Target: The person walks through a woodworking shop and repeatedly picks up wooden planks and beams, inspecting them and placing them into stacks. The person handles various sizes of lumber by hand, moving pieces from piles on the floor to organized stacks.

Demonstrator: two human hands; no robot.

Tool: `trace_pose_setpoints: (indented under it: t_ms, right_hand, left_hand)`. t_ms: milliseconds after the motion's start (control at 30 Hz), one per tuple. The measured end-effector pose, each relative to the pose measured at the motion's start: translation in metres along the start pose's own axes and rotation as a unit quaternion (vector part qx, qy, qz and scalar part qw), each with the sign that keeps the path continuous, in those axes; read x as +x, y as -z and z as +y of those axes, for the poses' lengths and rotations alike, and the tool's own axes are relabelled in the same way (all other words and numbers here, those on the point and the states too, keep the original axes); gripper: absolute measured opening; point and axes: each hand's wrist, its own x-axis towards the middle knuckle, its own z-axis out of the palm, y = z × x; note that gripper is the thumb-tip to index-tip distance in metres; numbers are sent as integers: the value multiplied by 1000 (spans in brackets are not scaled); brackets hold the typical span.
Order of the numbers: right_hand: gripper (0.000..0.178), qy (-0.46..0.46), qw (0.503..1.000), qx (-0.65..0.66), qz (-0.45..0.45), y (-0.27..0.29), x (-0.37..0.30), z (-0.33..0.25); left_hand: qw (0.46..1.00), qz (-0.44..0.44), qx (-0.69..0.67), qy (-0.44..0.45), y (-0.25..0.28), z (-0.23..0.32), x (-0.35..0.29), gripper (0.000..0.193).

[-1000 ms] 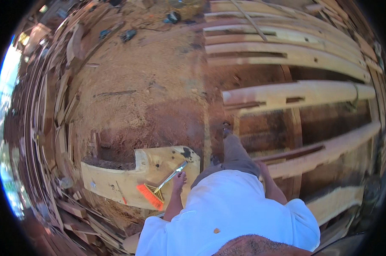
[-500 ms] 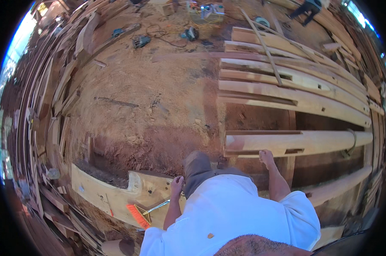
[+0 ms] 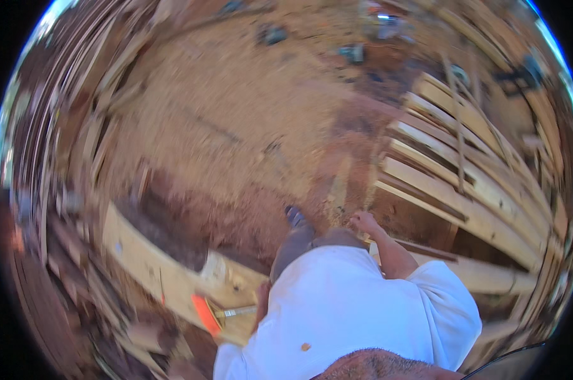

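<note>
My right hand point(image 3: 364, 223) hangs ahead of my body, over the near end of a pale timber. Its fingers look curled in, and nothing shows in them. My left hand point(image 3: 263, 294) is low beside my hip, partly hidden by my shirt and smeared by motion, so its fingers cannot be read. Close to it, a broom point(image 3: 205, 314) with orange bristles and a yellowish head lies on a thick, notched pale timber point(image 3: 148, 261). The broom's shiny handle point(image 3: 239, 311) runs toward my left forearm; I cannot tell whether they touch.
Several long slotted beams point(image 3: 448, 189) lie side by side on the right. Sawdust covers the ground point(image 3: 204, 120) ahead. Power tools point(image 3: 352, 53) sit farther off. Stacked boards point(image 3: 77, 120) line the left. Another person point(image 3: 521, 76) is blurred at the far right.
My view has turned left, so the beams and tools appear farther right and tilted. One leg is now stretched forward. My right hand has left the side of the near slotted beam.
</note>
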Motion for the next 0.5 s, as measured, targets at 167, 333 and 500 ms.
trace_pose_setpoints:
  t_ms: [167,333,500]
  right_hand:
    - [31,-38,995,75,-53,6,84,-68]
    - [33,-109,981,107,-120,27,178,-104]
    - [35,-53,987,-1,-150,48,287,-114]
  left_hand:
    - [969,42,-201,-137,35,131,31,26]
    - [961,188,-179,-97,48,231,53,37]
    - [954,200,-225,-7,14,234,89,38]
